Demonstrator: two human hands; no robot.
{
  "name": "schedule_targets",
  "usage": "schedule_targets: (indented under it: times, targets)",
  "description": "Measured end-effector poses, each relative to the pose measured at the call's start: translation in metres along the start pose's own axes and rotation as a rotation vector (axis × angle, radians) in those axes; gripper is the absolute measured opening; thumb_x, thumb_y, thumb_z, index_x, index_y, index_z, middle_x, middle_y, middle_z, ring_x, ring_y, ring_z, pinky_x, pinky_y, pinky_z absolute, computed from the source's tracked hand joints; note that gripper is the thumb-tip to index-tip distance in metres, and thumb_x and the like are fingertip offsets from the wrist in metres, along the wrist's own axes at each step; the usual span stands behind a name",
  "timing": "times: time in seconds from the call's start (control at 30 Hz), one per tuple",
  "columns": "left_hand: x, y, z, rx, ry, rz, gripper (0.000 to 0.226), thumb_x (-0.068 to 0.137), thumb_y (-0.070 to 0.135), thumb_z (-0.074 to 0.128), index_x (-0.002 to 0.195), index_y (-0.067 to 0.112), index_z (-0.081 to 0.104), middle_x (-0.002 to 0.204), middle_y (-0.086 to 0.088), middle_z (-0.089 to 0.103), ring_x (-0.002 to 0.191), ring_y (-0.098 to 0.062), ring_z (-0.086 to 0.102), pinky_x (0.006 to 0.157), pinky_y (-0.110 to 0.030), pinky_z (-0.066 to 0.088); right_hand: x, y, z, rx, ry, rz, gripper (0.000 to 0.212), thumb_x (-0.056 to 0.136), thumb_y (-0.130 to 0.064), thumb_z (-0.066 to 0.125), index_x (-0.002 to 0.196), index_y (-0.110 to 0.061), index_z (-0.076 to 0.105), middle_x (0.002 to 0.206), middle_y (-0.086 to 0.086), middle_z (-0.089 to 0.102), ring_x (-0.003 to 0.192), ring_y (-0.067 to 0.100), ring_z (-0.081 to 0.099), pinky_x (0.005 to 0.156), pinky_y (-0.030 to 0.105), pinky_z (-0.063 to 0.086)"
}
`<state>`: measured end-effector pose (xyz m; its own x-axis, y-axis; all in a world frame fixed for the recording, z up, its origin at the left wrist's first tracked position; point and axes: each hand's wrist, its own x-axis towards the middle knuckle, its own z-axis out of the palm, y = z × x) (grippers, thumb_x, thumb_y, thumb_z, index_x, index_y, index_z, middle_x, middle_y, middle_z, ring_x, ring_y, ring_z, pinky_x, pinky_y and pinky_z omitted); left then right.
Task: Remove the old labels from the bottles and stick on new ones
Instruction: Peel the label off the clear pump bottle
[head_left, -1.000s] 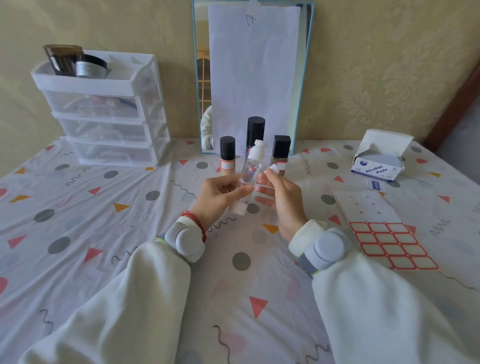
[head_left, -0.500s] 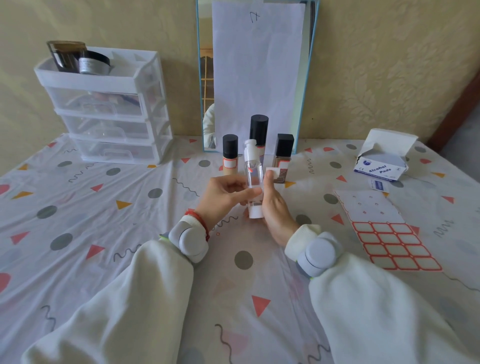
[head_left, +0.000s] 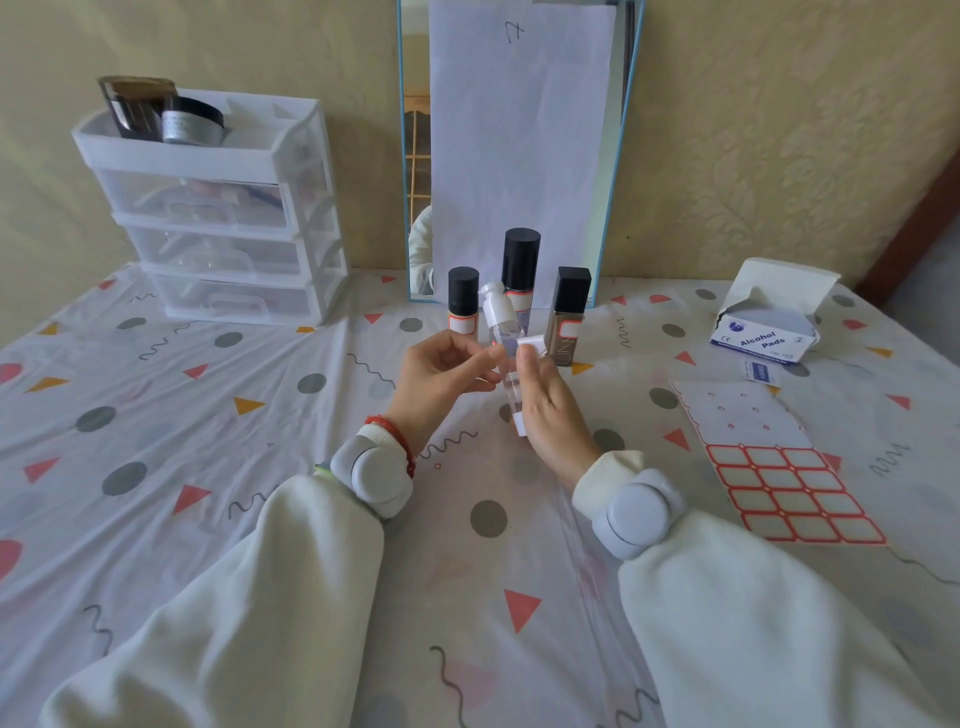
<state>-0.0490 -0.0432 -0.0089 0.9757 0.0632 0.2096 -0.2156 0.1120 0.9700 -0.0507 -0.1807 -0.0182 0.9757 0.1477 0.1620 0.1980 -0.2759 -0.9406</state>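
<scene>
Left hand fingers curled round clear bottle before the mirror, right hand pinching a label.

Just one wide head cam, looking forward and down from close above the table, with the wall mirror at the far edge.

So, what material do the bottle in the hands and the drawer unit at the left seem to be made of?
The held bottle: probably clear plastic, possibly glass, since the cloth shows through its glossy wall; its pump top looks like opaque white plastic. The drawer unit: plastic, with a matte white frame and translucent drawer fronts through which the contents show dimly.
</scene>
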Motion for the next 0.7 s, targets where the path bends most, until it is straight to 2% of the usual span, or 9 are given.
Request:
schedule_targets:
  times: [0.07, 0.13, 0.2, 0.27, 0.3, 0.4, 0.47, 0.57, 0.7]
  targets:
    - [0.0003, -0.0007, 0.0002, -0.008, 0.003, 0.002, 0.017, 0.083, 0.012, 0.07, 0.077, 0.001, 0.059, 0.07, -0.005, 0.069, 0.067, -0.018, 0.065, 0.067, -0.026, 0.055, -0.0018, -0.0017, 0.0008, -0.032, -0.016, -0.013, 0.052, 0.101, -0.042, 0.03, 0.119, 0.004, 0.045, 0.108, 0.026, 0.061, 0.102, 0.034, 0.059, 0.092, 0.043, 0.045]
    - [0.0011, -0.0018, -0.0004, -0.018, 0.011, -0.004, 0.014, 0.085, 0.008, 0.069, 0.077, 0.0, 0.06, 0.07, -0.007, 0.069, 0.067, -0.018, 0.065, 0.068, -0.028, 0.056, -0.0024, -0.0035, 0.0016, -0.03, -0.022, -0.011, 0.054, 0.099, -0.045, 0.029, 0.117, 0.003, 0.047, 0.103, 0.021, 0.065, 0.098, 0.029, 0.062, 0.094, 0.045, 0.045]
    - [0.0017, -0.0025, -0.001, -0.018, 0.012, -0.008, 0.01, 0.086, 0.004, 0.066, 0.079, -0.002, 0.062, 0.072, -0.009, 0.069, 0.069, -0.021, 0.066, 0.071, -0.03, 0.057, -0.0025, -0.0044, 0.0016, -0.052, -0.006, -0.009, 0.06, 0.094, -0.052, 0.027, 0.113, 0.002, 0.047, 0.093, 0.016, 0.066, 0.091, 0.028, 0.063, 0.092, 0.048, 0.047]
    - [0.0017, -0.0032, -0.0013, -0.007, 0.014, -0.009, 0.009, 0.087, 0.0, 0.064, 0.078, -0.002, 0.063, 0.072, -0.01, 0.07, 0.071, -0.022, 0.067, 0.071, -0.029, 0.057, -0.0036, -0.0045, 0.0009, -0.082, 0.013, -0.009, 0.065, 0.087, -0.061, 0.026, 0.106, -0.003, 0.047, 0.076, 0.001, 0.062, 0.079, 0.027, 0.06, 0.085, 0.052, 0.049]
    - [0.0019, -0.0034, -0.0016, -0.003, 0.017, -0.013, 0.009, 0.087, -0.002, 0.063, 0.077, -0.001, 0.063, 0.072, -0.009, 0.07, 0.071, -0.022, 0.068, 0.07, -0.029, 0.057, -0.0039, -0.0046, 0.0007, -0.12, 0.018, -0.014, 0.066, 0.084, -0.064, 0.025, 0.105, -0.006, 0.048, 0.074, -0.004, 0.061, 0.078, 0.026, 0.06, 0.083, 0.052, 0.049]
    - [0.0022, -0.0035, -0.0033, -0.023, 0.028, -0.043, 0.008, 0.086, -0.003, 0.062, 0.078, -0.003, 0.065, 0.07, -0.01, 0.071, 0.071, -0.022, 0.069, 0.071, -0.029, 0.057, -0.004, -0.0046, 0.0, -0.319, 0.021, -0.057, 0.074, 0.081, -0.067, 0.018, 0.116, -0.011, 0.051, 0.094, 0.004, 0.068, 0.091, 0.029, 0.064, 0.079, 0.041, 0.05]
    - [0.003, -0.0029, -0.0045, -0.034, 0.038, -0.065, 0.008, 0.084, -0.003, 0.063, 0.077, -0.003, 0.068, 0.071, -0.011, 0.071, 0.073, -0.024, 0.07, 0.073, -0.031, 0.057, -0.0035, -0.0029, -0.001, -0.409, 0.049, -0.105, 0.076, 0.082, -0.066, 0.016, 0.121, -0.012, 0.051, 0.094, 0.004, 0.069, 0.09, 0.028, 0.065, 0.072, 0.033, 0.047]
    - [0.0034, -0.0025, -0.0056, -0.04, 0.052, -0.084, 0.007, 0.082, -0.004, 0.065, 0.078, -0.003, 0.071, 0.074, -0.015, 0.071, 0.075, -0.026, 0.07, 0.076, -0.033, 0.058, -0.0039, -0.0033, -0.0017, -0.481, 0.057, -0.156, 0.065, 0.09, -0.059, 0.021, 0.126, -0.013, 0.05, 0.086, 0.001, 0.066, 0.085, 0.027, 0.065, 0.066, 0.029, 0.042]
    - [0.003, -0.002, -0.007, -0.035, 0.053, -0.109, 0.007, 0.082, -0.002, 0.066, 0.078, -0.001, 0.073, 0.079, -0.018, 0.072, 0.076, -0.028, 0.071, 0.074, -0.031, 0.058, -0.0028, -0.0008, -0.0017, -0.502, 0.046, -0.142, 0.05, 0.098, -0.05, 0.028, 0.125, -0.014, 0.05, 0.09, 0.003, 0.068, 0.088, 0.028, 0.065, 0.066, 0.028, 0.038]
